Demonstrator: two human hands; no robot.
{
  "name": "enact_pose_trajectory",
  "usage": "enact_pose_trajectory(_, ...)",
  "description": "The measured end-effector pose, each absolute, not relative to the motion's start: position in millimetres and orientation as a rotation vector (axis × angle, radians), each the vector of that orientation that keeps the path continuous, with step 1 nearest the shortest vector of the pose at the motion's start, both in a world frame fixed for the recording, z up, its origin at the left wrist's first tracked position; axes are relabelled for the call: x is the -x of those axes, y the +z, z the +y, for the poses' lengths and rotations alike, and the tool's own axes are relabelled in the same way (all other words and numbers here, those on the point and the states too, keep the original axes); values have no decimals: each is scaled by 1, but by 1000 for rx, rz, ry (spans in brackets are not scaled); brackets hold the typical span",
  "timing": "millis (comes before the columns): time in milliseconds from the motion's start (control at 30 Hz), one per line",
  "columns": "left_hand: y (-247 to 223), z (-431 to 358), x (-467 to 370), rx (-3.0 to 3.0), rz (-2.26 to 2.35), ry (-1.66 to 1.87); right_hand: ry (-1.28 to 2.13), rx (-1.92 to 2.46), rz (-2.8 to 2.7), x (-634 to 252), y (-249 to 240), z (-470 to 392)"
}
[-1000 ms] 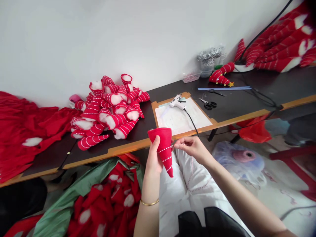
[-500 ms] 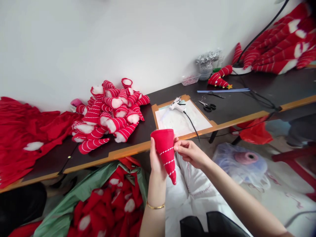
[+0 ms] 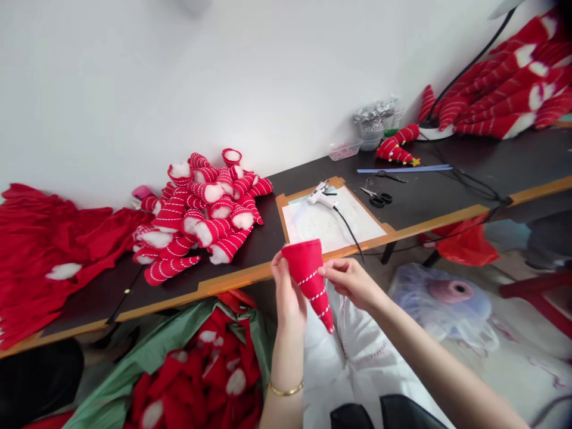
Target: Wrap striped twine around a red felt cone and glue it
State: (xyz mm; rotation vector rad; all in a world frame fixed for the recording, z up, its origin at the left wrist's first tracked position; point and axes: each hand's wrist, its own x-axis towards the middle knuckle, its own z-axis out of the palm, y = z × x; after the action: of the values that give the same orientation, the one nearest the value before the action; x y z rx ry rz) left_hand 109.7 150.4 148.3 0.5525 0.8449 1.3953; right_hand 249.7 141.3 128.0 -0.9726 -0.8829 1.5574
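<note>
My left hand [image 3: 288,295] holds a red felt cone [image 3: 310,275], wide end up and tip pointing down to the right. A white beaded cord spirals around its lower half. My right hand [image 3: 351,280] pinches that cord against the cone's right side. Both hands hover just in front of the table's front edge [image 3: 232,277], above my lap covered in white cloth [image 3: 353,357].
A pile of finished striped cones [image 3: 203,211] lies on the dark table. A glue gun [image 3: 322,195] rests on a white mat, with scissors [image 3: 378,196] beyond it. More cones lie at the far right [image 3: 500,89]. Red fabric [image 3: 49,250] sits left. A green bag of cones [image 3: 201,369] lies below.
The cone has tilted and shifted slightly right and down. My right hand has moved in against the cone, and the cord wraps farther up it.
</note>
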Motion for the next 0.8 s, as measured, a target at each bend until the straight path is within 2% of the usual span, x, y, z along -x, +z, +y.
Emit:
enact_pose_trajectory(133, 140, 152, -103, -728, 862, 1455, 1043, 1163, -1186, -252, 129, 138)
enact_pose_trajectory(267, 133, 151, -102, -946, 1034, 1403, 835, 1199, -1427, -244, 135, 130)
enact_pose_trajectory(433, 138, 150, -99, -862, 1037, 1371, 895, 1143, -1488, -246, 137, 128)
enact_pose_trajectory(633, 151, 146, -94, -629, 936, 1312, 1198, 1079, -1303, -252, 133, 137)
enact_pose_trajectory(800, 148, 146, -89, -486, 905, 1184, 1300, 1039, -1186, -251, 132, 141)
